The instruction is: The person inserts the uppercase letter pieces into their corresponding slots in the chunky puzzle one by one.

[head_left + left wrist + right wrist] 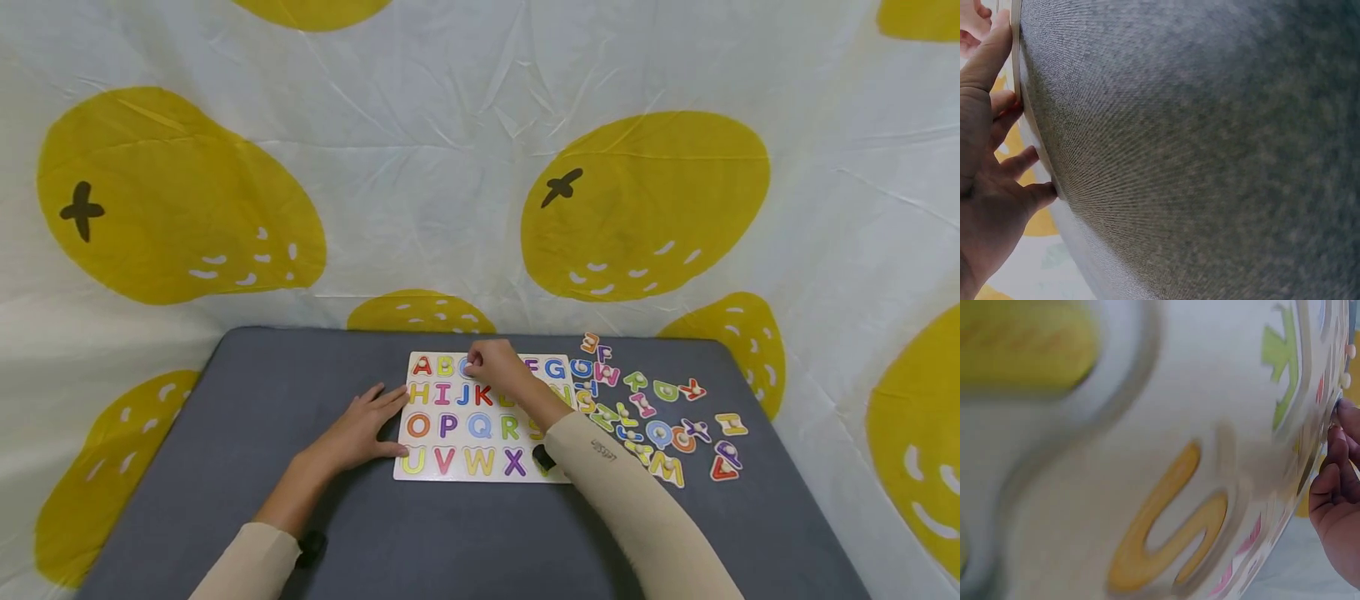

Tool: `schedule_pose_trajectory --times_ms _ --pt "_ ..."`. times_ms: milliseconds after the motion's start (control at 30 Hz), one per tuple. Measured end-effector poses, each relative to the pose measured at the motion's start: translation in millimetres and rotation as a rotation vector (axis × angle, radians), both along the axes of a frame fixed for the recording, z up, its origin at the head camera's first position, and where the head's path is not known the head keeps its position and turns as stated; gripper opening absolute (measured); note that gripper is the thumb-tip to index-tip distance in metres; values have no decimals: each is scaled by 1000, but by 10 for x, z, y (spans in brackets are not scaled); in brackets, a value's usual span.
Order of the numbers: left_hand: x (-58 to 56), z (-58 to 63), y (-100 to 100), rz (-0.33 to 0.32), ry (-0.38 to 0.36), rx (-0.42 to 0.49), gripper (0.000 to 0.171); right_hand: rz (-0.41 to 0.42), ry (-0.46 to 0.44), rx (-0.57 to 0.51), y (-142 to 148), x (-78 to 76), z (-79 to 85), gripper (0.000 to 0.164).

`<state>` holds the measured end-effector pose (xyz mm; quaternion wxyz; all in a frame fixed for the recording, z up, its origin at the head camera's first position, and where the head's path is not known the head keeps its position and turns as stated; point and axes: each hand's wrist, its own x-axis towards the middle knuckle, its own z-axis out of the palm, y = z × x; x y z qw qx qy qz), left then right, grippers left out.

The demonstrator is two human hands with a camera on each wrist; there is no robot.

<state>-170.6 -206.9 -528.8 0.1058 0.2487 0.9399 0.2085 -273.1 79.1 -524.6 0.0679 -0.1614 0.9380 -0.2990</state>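
Note:
A white alphabet puzzle board [463, 429] with colored letter shapes lies on the table. My right hand [497, 367] is at its top row, thumb and fingertips pinching a blue letter C piece [462, 365] right over the spot beside B. The fingers hide most of that piece. Knobbed letter pieces A [422, 365] and B [445, 366] sit to its left in the same row. My left hand [360, 429] rests at the board's left edge, fingers spread, with fingertips and thumb on the rim. In the left wrist view the left hand [991, 194] touches the board's side.
Many loose knobbed letter pieces lie scattered right of the board, among them a yellow M [666, 469], a red V [723, 470] and a green D [665, 391]. Several crowd the board's right edge. The grey table [465, 542] meets a patterned cloth [435, 208] behind.

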Motion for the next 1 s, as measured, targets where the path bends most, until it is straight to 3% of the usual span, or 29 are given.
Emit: schedule_pose_trajectory --times_ms 433,1000 --pt "-4 27 0 -4 15 -1 96 -27 -2 75 -85 -57 30 17" --pt "-5 -5 11 -7 9 -6 95 -20 -28 0 -21 -29 24 16"
